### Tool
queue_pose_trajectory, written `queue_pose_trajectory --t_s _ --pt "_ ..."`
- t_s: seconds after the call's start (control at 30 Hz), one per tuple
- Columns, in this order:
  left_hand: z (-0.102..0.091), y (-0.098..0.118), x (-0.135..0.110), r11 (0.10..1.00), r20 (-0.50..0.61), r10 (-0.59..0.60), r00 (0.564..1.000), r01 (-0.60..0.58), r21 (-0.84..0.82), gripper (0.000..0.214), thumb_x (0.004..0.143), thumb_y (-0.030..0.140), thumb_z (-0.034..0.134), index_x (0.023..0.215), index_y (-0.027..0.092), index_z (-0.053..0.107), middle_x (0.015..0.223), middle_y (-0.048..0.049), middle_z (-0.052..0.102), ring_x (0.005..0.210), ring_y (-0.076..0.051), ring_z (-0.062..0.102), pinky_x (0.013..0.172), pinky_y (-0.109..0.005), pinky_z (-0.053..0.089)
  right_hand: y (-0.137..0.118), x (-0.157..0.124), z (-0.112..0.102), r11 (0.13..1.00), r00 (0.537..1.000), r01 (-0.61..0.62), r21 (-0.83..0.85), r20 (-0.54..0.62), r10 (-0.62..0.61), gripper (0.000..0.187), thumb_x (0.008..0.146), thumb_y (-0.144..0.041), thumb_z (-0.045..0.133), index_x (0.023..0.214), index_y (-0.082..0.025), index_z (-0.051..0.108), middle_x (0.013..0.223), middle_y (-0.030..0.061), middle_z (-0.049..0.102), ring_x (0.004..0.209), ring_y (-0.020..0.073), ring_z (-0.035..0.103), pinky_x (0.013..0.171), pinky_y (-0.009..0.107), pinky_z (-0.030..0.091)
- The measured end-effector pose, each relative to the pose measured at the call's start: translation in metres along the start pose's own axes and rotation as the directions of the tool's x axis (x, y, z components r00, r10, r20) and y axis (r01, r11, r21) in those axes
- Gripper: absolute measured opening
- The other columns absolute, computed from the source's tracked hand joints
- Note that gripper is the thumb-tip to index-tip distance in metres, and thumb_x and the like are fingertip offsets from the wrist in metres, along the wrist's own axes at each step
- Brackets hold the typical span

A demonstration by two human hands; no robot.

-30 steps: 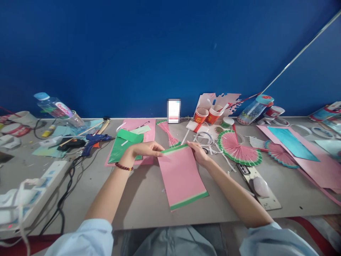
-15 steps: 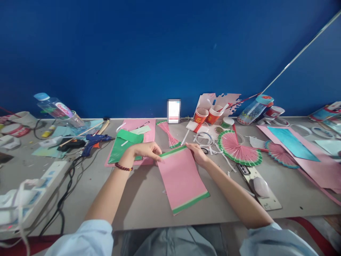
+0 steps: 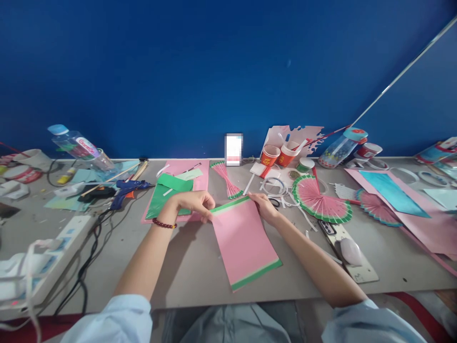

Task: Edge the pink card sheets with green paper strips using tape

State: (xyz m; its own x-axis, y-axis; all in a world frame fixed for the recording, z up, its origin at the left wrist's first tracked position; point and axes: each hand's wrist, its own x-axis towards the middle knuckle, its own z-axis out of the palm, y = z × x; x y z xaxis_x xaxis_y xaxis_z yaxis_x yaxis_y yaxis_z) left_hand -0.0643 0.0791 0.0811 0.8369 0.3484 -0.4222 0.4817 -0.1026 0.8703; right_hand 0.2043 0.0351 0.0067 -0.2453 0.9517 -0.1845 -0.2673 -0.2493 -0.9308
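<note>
Between my hands is a pink sheet of paper (image 3: 246,243) with green bands along its far and near edges. My left hand (image 3: 197,204) pinches the far left corner. At the far right corner, the fingers of my right hand (image 3: 263,206) close on the green band. The sheet slants toward me over the grey table. Beyond it lies a pleated pink paper strip (image 3: 227,180) with green ends. Left of it, a green sheet (image 3: 166,197) rests on pink paper (image 3: 200,181). A pleated watermelon paper fan (image 3: 317,197) lies to the right of my right hand.
On the left are a blue glue gun (image 3: 126,190), a power strip (image 3: 57,257), black cables and a plastic bottle (image 3: 76,145). Red paper cups (image 3: 270,156) stand at the back. To the right lie a phone (image 3: 357,267) with a mouse (image 3: 351,251) on it and more pink sheets (image 3: 421,228).
Almost nothing differs. My left fingers have shifted slightly at the sheet's corner, and the sheet's near edge sits a touch lower. My right hand keeps its grip.
</note>
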Motion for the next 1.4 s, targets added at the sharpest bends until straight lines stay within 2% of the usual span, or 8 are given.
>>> queue_pose_trajectory --t_s 0.1,0.2,0.5,0.6,0.73,0.9,1.23,1.4 --pt "-0.001 0.001 0.0 1.0 -0.06 0.015 0.998 -0.014 0.015 0.024 0.072 0.04 0.067 0.069 0.016 0.062 0.066 -0.0029 0.065 0.056 -0.011 0.055 0.048 -0.02 0.032 -0.001 0.0 0.0 1.0 1.0 0.011 0.006 -0.008 -0.011 0.038 0.073 -0.047 0.065 0.054 -0.015 0.057 0.049 -0.0024 0.054 0.042 0.0084 0.045 0.042 0.022 0.029" --pt "-0.001 0.002 0.002 0.998 -0.131 -0.013 0.991 0.021 0.06 0.027 0.075 0.043 0.062 0.074 0.017 0.063 0.067 0.0 0.058 0.05 -0.007 0.046 0.044 -0.019 0.029 -0.003 0.0 0.0 1.0 1.0 -0.001 -0.005 -0.02 0.001 0.039 0.073 -0.048 0.064 0.055 -0.014 0.057 0.05 -0.0018 0.055 0.042 0.009 0.046 0.042 0.022 0.03" --pt "0.002 0.008 0.002 0.992 -0.193 -0.066 0.979 0.086 0.096 0.027 0.075 0.043 0.059 0.068 0.017 0.054 0.064 0.0021 0.044 0.054 -0.008 0.039 0.044 -0.018 0.03 -0.003 -0.001 0.003 0.999 0.999 -0.012 -0.038 -0.032 0.011 0.04 0.073 -0.05 0.063 0.055 -0.015 0.054 0.049 -0.0027 0.053 0.042 0.0087 0.044 0.042 0.022 0.029" --pt "0.002 0.008 0.002 0.99 -0.195 -0.084 0.977 0.103 0.092 0.025 0.075 0.042 0.058 0.069 0.018 0.054 0.065 0.0021 0.044 0.052 -0.008 0.039 0.044 -0.019 0.03 -0.004 -0.001 0.004 0.999 0.999 -0.019 -0.046 -0.03 0.018 0.04 0.073 -0.051 0.062 0.054 -0.016 0.053 0.048 -0.0031 0.052 0.041 0.0088 0.043 0.042 0.022 0.029" --pt "0.001 0.007 0.002 0.994 -0.193 -0.049 0.98 0.067 0.09 0.022 0.073 0.039 0.06 0.07 0.018 0.053 0.065 0.0018 0.045 0.053 -0.008 0.039 0.044 -0.019 0.03 -0.006 -0.002 0.005 0.998 0.999 -0.027 -0.06 -0.047 0.024 0.042 0.071 -0.05 0.064 0.051 -0.017 0.049 0.045 -0.0041 0.049 0.04 0.0082 0.041 0.041 0.022 0.028" --pt "-0.002 0.006 -0.001 0.996 -0.208 -0.041 0.977 0.058 0.075 0.019 0.072 0.037 0.061 0.076 0.019 0.056 0.07 0.0007 0.05 0.055 -0.009 0.042 0.045 -0.019 0.031 -0.005 -0.001 0.005 0.999 0.999 -0.022 -0.032 -0.045 0.02 0.04 0.073 -0.05 0.063 0.055 -0.016 0.053 0.047 -0.0036 0.051 0.041 0.0087 0.043 0.042 0.022 0.029" --pt "-0.005 0.006 -0.005 0.995 -0.291 -0.034 0.956 0.06 0.083 0.021 0.074 0.039 0.059 0.078 0.018 0.06 0.073 -0.0007 0.055 0.061 -0.01 0.049 0.046 -0.018 0.034 0.0 0.002 0.002 0.999 0.998 -0.006 -0.043 -0.071 0.003 0.041 0.073 -0.051 0.062 0.054 -0.016 0.051 0.046 -0.004 0.048 0.038 0.007 0.038 0.039 0.021 0.025" --pt "-0.005 0.009 -0.007 0.993 -0.333 -0.02 0.943 0.059 0.106 0.021 0.073 0.038 0.06 0.072 0.017 0.059 0.07 0.0001 0.059 0.063 -0.01 0.052 0.054 -0.019 0.037 0.001 0.003 0.002 0.999 0.998 0.017 -0.032 -0.063 -0.019 0.038 0.072 -0.049 0.064 0.055 -0.016 0.053 0.048 -0.0035 0.05 0.04 0.0076 0.04 0.041 0.022 0.028"
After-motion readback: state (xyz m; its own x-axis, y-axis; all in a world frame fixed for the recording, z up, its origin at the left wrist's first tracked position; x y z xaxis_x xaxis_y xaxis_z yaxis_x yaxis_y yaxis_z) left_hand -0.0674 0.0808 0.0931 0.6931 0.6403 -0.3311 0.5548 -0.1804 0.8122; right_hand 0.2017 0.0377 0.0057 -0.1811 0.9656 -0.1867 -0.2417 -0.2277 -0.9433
